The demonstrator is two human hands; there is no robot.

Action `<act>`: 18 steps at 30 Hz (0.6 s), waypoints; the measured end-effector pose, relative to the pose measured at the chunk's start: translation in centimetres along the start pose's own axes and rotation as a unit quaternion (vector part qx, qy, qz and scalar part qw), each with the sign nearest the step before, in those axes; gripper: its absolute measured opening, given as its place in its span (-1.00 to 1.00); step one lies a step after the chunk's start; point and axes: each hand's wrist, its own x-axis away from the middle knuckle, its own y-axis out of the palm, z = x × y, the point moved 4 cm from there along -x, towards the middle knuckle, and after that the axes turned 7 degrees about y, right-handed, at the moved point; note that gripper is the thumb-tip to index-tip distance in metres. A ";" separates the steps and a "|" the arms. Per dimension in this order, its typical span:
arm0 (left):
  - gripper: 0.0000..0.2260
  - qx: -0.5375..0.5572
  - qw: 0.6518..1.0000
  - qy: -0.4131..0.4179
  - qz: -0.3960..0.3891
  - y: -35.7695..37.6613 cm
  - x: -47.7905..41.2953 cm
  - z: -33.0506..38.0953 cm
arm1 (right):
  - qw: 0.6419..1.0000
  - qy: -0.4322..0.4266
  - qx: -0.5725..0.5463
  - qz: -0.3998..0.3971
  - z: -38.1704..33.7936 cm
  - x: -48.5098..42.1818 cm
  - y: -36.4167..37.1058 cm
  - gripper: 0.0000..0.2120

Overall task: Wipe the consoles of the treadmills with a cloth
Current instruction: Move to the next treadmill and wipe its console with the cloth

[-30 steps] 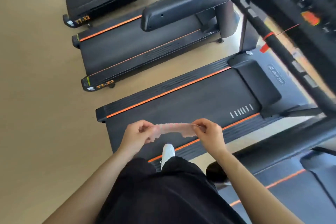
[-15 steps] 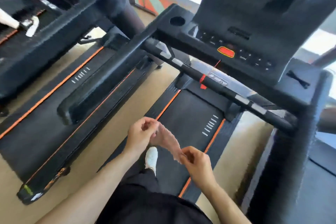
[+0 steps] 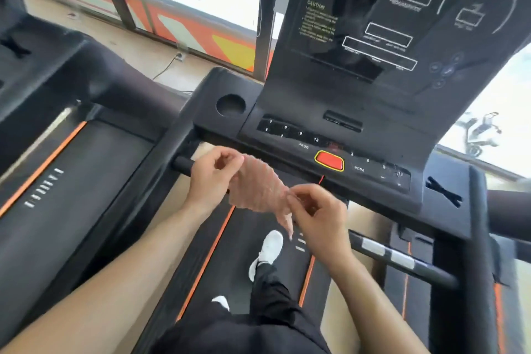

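A black treadmill console (image 3: 382,60) rises right ahead of me, with a tilted display panel, a row of buttons and a red stop button (image 3: 329,160) on its lower shelf. Just below that shelf I hold a thin pink cloth (image 3: 258,187) stretched between both hands. My left hand (image 3: 214,178) pinches its upper left edge and my right hand (image 3: 314,211) pinches its lower right corner. The cloth hangs in the air and does not touch the console.
A round cup holder (image 3: 230,104) sits at the console's left. A black handlebar (image 3: 402,260) with silver pads crosses under my hands. My white shoe (image 3: 268,250) stands on the belt (image 3: 238,276). A second treadmill (image 3: 71,181) lies to the left; windows stand behind.
My view swung from the belts up to this console and I stepped closer. The cloth went from a stretched strip to an opened sheet, raised toward the button shelf.
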 end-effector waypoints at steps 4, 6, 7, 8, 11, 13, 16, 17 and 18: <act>-0.96 0.040 0.999 0.011 0.022 1.8 -6.9 1.7 | 0.997 -0.071 0.023 0.009 -3.3 -8.7 -1.7 -0.84; -0.93 0.025 0.999 0.011 0.031 2.8 -9.9 3.1 | 0.997 -0.078 0.024 0.011 -4.2 -13.1 -2.8 -0.85; -0.92 0.022 0.999 0.010 0.036 3.3 -11.4 3.7 | 0.996 -0.087 0.023 0.017 -4.9 -15.3 -3.4 -0.84; -0.92 0.024 0.999 0.007 0.040 3.7 -13.0 4.1 | 0.995 -0.097 0.023 0.022 -5.5 -17.3 -4.0 -0.84; -0.95 0.061 0.997 -0.012 0.053 5.1 -17.8 5.2 | 0.991 -0.129 0.028 0.035 -7.5 -23.3 -5.5 -0.85; -0.97 0.112 0.991 -0.026 0.067 6.1 -20.5 6.3 | 0.987 -0.145 0.028 0.056 -8.6 -26.8 -6.3 -0.89; -0.97 0.136 0.988 -0.028 0.066 7.7 -24.3 7.7 | 0.978 -0.160 0.031 0.131 -10.0 -30.4 -7.5 -0.88; -0.98 0.143 0.987 -0.027 0.063 8.2 -25.5 7.9 | 0.975 -0.158 0.029 0.153 -10.3 -31.2 -7.7 -0.88; -0.97 0.148 0.987 -0.025 0.062 8.6 -26.7 8.0 | 0.972 -0.158 0.024 0.173 -10.7 -31.8 -7.6 -0.87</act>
